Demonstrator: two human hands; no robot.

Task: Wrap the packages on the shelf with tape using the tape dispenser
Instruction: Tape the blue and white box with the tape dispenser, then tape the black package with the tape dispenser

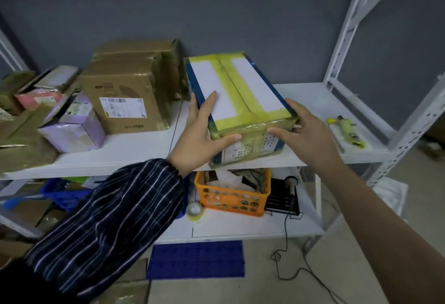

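A blue and white box (250,89) crossed with yellowish tape rests on the white shelf (134,149), tilted toward me. My left hand (199,135) grips its near left corner, thumb on the front face and fingers along the side. My right hand (305,135) holds its near right corner. The tape dispenser (346,130) lies on the shelf at the right, apart from both hands. Taped cardboard packages (130,96) stand to the left of the box.
A lilac box (74,130) and more wrapped parcels crowd the shelf's left end. On the lower shelf sit an orange basket (233,197), a tape roll (195,209), a blue crate and a black device with a cable. White uprights stand at the right.
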